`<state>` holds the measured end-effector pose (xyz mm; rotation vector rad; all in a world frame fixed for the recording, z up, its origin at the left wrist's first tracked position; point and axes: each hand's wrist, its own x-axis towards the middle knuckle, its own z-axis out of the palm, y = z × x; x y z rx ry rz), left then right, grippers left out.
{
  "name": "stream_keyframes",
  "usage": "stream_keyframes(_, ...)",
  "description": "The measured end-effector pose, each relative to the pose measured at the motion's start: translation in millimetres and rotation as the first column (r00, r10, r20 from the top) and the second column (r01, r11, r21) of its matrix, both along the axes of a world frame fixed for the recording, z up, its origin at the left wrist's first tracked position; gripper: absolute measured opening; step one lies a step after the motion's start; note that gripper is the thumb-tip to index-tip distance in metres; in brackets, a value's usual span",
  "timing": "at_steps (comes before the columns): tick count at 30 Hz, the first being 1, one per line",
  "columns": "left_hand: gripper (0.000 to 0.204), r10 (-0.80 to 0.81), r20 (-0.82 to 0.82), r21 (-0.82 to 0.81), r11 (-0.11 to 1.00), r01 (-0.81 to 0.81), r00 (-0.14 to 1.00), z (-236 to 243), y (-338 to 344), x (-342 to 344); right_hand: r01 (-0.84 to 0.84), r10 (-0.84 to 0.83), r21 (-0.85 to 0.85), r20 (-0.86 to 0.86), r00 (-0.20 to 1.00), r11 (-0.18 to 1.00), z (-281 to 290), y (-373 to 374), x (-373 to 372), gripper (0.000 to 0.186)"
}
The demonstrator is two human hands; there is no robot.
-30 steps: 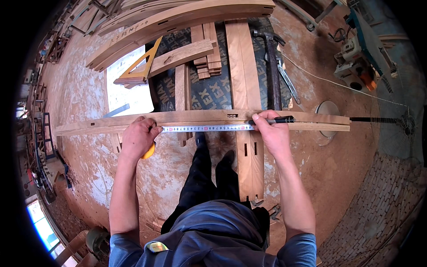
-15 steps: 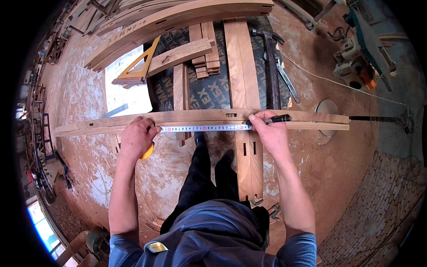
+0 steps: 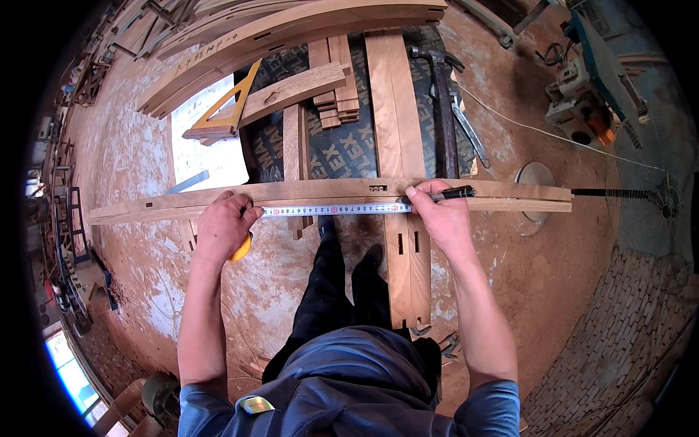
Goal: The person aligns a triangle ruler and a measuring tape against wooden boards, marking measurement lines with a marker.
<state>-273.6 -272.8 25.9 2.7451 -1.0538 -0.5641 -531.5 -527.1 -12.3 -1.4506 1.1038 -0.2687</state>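
Note:
A white tape measure (image 3: 335,210) is stretched along the near edge of a long wooden rail (image 3: 320,191) that lies crosswise before me. My left hand (image 3: 229,222) is closed on the tape at its left part, and the yellow case shows beneath that hand. At the other end, my right hand (image 3: 440,207) pinches the tape against the rail and also holds a black pen (image 3: 453,194) pointing right. Small mortises are cut in the rail, one of them (image 3: 377,188) just left of my right hand. The tape's right end is hidden under my fingers.
Under the rail run two joined boards (image 3: 395,109) with mortises. Beyond lie a yellow-edged set square (image 3: 229,109), a paper sheet (image 3: 207,156), a claw hammer (image 3: 442,102), short wood pieces (image 3: 295,93) and a curved beam (image 3: 291,44). A machine (image 3: 582,109) and a fan (image 3: 662,207) stand at right.

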Motion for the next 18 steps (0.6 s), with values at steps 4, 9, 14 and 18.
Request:
stream_keyframes(4, 0.027, -0.004, 0.003, 0.001, 1.000, 0.004, 1.000, 0.5, -0.4, 0.1, 0.000, 0.000, 0.011, 0.008, 1.000, 1.000, 1.8, -0.2, 0.1, 0.022)
stream_keyframes(9, 0.027, 0.000, 0.005, 0.009, 1.000, 0.000, 1.000, 1.3, -0.8, -0.8, -0.005, 0.005, 0.014, -0.003, 1.000, 1.000, 1.3, -0.7, 1.0, 0.022)
stream_keyframes(14, 0.028, 0.009, 0.014, 0.024, 1.000, -0.009, 1.000, 0.9, -1.1, -1.1, -0.011, 0.011, 0.000, -0.025, 1.000, 1.000, 0.9, -0.6, 0.4, 0.023)
stream_keyframes(18, 0.027, 0.009, 0.008, 0.019, 1.000, -0.009, 1.000, 0.9, -0.6, -0.9, -0.008, 0.008, -0.004, -0.022, 1.000, 1.000, -1.1, -0.7, -0.1, 0.023)
